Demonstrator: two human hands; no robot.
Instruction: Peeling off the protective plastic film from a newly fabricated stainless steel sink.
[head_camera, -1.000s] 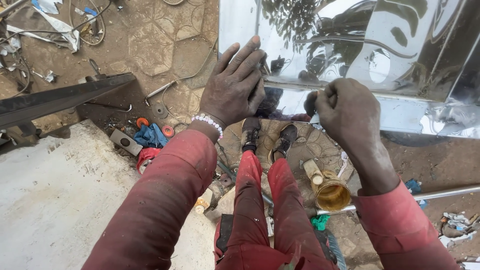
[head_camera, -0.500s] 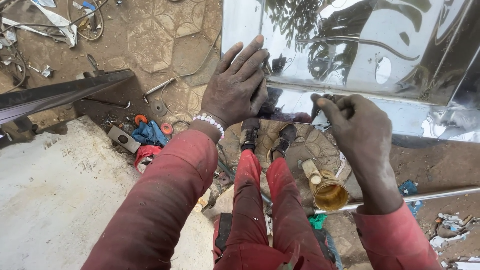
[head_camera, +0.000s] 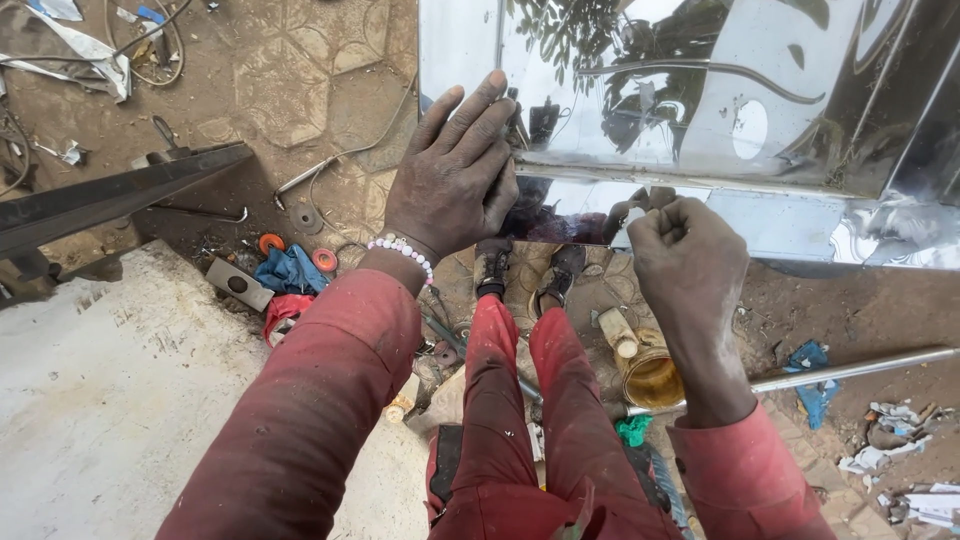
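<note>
No packages, labels, signs, screens.

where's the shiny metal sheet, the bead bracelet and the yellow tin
shiny metal sheet (head_camera: 700, 90), head view, on its mirrored upper face
bead bracelet (head_camera: 402, 250), head view, on the beads across the left wrist
yellow tin (head_camera: 652, 378), head view, on its open inside, on the ground

Left hand (head_camera: 455, 170) is flat, palm down, fingers spread and pointing away, with a bead bracelet on the wrist. Right hand (head_camera: 685, 255) is curled into a loose fist, thumb tucked on top. Both arms reach forward in red sleeves, legs below.
</note>
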